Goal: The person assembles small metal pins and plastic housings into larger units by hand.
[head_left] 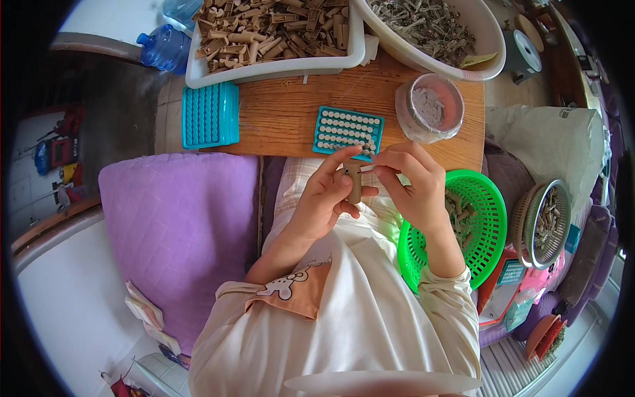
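Note:
My left hand [319, 197] is closed round a small tan plastic casing [354, 188], held upright above my lap. A short thin white piece [367, 169] sits at the casing's upper end, pinched between the fingertips of my right hand [417, 177]; its exact kind is too small to tell. Just beyond both hands, on the wooden table, lies a teal tray [378, 137] with rows of small white round caps [344, 124]. Fingers partly cover its near right corner, where several darker bits show among the caps.
A white tub [278, 71] of tan casings and a cream basin [380, 41] of small clear parts stand at the back. Stacked teal trays [210, 116] sit left, a round container [430, 134] of white bits right. A green basket [491, 212] is beside my right forearm.

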The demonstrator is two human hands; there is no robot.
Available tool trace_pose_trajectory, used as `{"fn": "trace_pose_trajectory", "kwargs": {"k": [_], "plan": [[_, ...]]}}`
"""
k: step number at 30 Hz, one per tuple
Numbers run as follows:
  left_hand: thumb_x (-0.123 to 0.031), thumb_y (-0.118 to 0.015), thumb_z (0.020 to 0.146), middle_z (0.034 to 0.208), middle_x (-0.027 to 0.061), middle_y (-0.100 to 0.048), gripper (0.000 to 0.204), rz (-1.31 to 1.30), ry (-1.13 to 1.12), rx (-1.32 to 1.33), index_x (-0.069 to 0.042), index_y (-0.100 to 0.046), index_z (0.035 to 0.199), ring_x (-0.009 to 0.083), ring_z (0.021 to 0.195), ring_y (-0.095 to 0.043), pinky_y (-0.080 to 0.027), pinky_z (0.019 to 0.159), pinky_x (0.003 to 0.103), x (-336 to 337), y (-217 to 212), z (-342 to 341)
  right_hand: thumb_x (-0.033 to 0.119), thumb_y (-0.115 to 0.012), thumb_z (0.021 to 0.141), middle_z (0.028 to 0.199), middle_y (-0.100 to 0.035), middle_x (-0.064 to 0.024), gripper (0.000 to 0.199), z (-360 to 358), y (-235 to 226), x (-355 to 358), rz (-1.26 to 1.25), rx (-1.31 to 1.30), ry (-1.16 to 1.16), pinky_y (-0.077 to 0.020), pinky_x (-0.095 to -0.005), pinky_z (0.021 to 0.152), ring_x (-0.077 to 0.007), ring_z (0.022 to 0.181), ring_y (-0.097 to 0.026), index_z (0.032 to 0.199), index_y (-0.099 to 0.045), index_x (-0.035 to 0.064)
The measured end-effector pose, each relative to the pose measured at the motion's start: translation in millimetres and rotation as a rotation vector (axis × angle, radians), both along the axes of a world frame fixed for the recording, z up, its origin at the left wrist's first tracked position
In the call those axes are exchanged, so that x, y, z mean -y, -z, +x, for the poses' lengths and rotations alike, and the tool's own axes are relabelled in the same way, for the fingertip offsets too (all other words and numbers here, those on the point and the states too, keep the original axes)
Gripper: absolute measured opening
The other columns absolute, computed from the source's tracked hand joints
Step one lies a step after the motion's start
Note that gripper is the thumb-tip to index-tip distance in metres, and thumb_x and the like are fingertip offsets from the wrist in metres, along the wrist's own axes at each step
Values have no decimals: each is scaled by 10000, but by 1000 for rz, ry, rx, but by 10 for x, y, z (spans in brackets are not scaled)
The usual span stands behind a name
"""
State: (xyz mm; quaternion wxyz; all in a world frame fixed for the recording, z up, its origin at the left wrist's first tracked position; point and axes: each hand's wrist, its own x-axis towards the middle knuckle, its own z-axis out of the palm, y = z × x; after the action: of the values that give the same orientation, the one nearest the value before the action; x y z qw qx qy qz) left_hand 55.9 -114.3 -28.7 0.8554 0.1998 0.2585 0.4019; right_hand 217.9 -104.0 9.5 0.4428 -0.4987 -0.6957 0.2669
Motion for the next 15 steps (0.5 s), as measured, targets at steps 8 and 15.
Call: {"fn": "trace_pose_trajectory", "kwargs": {"k": [8, 15], "plan": [[-255, -501, 841, 1071, 89, -512, 506, 5, 16, -15, -81, -274, 1258, 194, 846, -597, -496, 475, 183, 14, -16, -54, -9, -588, 694, 733, -556, -81, 211, -27, -76, 50, 47, 162, -119, -449, -323, 504, -234, 611, -563, 886, -511, 32], [-238, -499, 845, 983, 75, -552, 493, 41, 32, -26, -85, -281, 1260, 185, 819, -606, -481, 456, 181, 30, -14, -73, -19, -582, 689, 745, -551, -88, 243, -56, -113, 104, 33, 180, -168, -444, -318, 480, -233, 592, -560, 907, -489, 37]]}}
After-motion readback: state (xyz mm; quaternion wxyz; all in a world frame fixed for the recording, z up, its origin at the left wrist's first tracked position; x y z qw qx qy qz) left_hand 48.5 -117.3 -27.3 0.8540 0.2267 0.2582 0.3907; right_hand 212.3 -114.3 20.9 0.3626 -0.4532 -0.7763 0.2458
